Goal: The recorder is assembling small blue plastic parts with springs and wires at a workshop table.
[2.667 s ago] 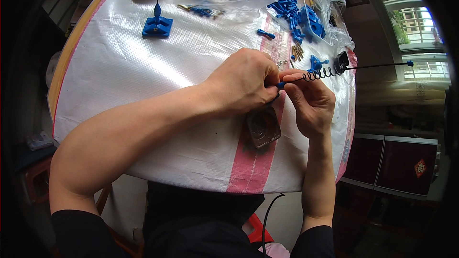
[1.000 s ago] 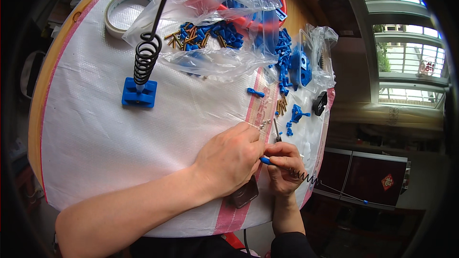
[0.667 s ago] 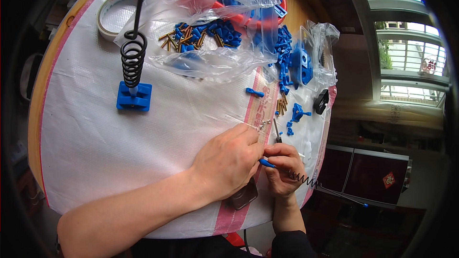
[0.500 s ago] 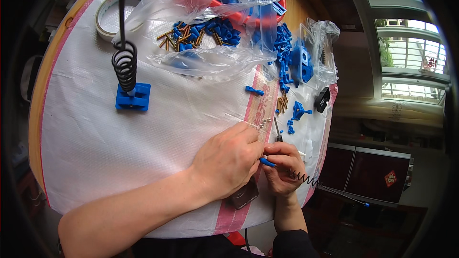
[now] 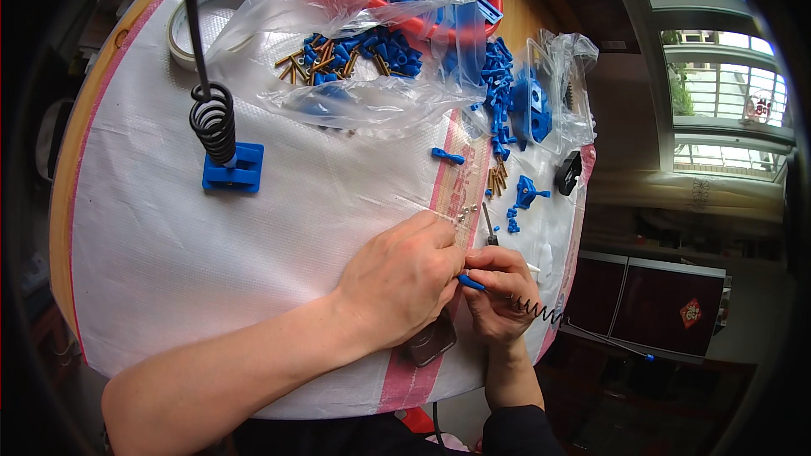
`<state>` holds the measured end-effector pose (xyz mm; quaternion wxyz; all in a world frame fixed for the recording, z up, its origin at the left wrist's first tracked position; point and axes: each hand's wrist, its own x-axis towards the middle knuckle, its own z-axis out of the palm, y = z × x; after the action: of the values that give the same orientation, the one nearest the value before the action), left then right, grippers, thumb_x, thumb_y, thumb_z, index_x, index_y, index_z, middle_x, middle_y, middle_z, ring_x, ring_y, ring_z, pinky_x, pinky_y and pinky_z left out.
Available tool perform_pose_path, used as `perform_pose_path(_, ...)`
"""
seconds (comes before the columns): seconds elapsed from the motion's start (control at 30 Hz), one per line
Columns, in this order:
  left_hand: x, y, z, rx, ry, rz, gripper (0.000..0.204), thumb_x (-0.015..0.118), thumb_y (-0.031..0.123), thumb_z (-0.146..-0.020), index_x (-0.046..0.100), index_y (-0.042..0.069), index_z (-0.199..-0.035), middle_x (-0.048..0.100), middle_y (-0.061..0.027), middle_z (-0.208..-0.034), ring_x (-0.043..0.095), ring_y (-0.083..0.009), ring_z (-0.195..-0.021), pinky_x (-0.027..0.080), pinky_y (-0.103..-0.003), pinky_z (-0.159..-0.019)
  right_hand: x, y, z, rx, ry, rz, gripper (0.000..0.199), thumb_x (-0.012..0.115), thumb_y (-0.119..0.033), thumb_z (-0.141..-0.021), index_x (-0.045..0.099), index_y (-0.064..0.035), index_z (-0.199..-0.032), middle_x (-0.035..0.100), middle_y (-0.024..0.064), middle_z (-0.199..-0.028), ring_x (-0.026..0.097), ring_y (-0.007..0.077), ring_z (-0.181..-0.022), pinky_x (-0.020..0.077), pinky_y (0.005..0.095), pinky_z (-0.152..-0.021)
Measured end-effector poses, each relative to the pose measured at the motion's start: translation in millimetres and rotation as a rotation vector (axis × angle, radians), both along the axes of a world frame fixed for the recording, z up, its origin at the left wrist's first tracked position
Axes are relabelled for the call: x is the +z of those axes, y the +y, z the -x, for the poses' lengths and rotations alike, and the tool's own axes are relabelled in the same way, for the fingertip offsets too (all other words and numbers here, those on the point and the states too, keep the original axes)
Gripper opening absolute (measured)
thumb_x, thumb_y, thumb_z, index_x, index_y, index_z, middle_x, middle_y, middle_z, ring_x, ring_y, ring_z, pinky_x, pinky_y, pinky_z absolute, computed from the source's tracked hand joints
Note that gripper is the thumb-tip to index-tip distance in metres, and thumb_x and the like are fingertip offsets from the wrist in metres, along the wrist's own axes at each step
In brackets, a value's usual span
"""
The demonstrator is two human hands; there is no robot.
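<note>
My hands: two, left hand (image 5: pixel 401 279) and right hand (image 5: pixel 498 291) met at table's 5 o'clock.
Fingers: both pinched closed on one small blue connector (image 5: pixel 471 283).
Coiled wires: two, one by my right hand (image 5: pixel 541 312), one in blue block (image 5: pixel 232 167) at 10 o'clock.
Tape roll (image 5: pixel 190 17): one, 11 o'clock.

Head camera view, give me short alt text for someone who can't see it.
Two bare hands meet at the near edge of a table covered in white woven sheet: the left hand and right hand pinch a small blue part on a thin coiled wire. Farther back lie a clear bag of blue and brass pieces, a blue block with a black coiled cable and a tape roll.
</note>
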<state>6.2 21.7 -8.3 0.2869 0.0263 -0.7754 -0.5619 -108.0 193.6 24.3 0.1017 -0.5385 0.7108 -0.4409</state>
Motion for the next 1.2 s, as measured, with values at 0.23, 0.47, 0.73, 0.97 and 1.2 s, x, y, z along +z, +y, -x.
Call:
perform_pose_path(0.23,-1,0,1,-0.004,0.008,-0.001,0.009,0.074,0.006,-0.075,0.066,0.003,-0.079,0.060,-0.0097,-0.084,0.060,-0.0297,-0.085,0.052,-0.040,-0.072,1,-1,1,0.006,-0.035,-0.006,0.027,0.076,0.006,-0.083,0.070,-0.0016,-0.108,0.066,0.0190,-0.114,0.071,0.0275,-0.098,0.0582,0.0347,-0.083)
perform_pose_path(0.47,0,0,1,-0.007,0.004,-0.005,0.009,0.073,0.006,-0.075,0.066,0.003,-0.078,0.061,-0.0098,-0.083,0.061,-0.0303,-0.085,0.051,-0.040,-0.073,2,-2,1,-0.002,-0.035,-0.021,0.026,0.078,0.003,-0.083,0.070,-0.0025,-0.107,0.068,0.0179,-0.113,0.070,0.0262,-0.098,0.0566,0.0346,-0.084)
perform_pose_path(0.73,-1,1,1,-0.006,0.014,0.006,0.009,0.074,0.005,-0.075,0.065,0.003,-0.078,0.061,-0.0103,-0.083,0.061,-0.0310,-0.085,0.051,-0.041,-0.074,0,0,2,0.003,-0.086,-0.009,0.025,0.077,0.002,-0.083,0.070,-0.0020,-0.107,0.068,0.0179,-0.113,0.069,0.0261,-0.099,0.0551,0.0356,-0.086)
perform_pose_path(0.97,-6,1,2,-0.001,0.023,0.058,0.009,0.073,0.004,-0.075,0.066,0.003,-0.079,0.064,-0.0109,-0.086,0.062,-0.0323,-0.088,0.052,-0.042,-0.076,-5,-10,8,0.022,0.090,-0.128,0.008,0.071,0.004,-0.080,0.068,0.0012,-0.087,0.065,0.0170,-0.114,0.070,0.0227,-0.094,0.0564,0.0326,-0.082)
perform_pose_path(1.2,-6,-2,3,-0.036,0.015,0.056,0.007,0.072,0.004,-0.075,0.068,0.001,-0.080,0.065,-0.0118,-0.083,0.064,-0.0318,-0.087,0.052,-0.042,-0.077,-8,-5,2,-0.056,-0.021,-0.123,0.009,0.075,0.002,-0.081,0.068,0.0001,-0.086,0.067,0.0148,-0.115,0.070,0.0242,-0.097,0.0568,0.0341,-0.081)
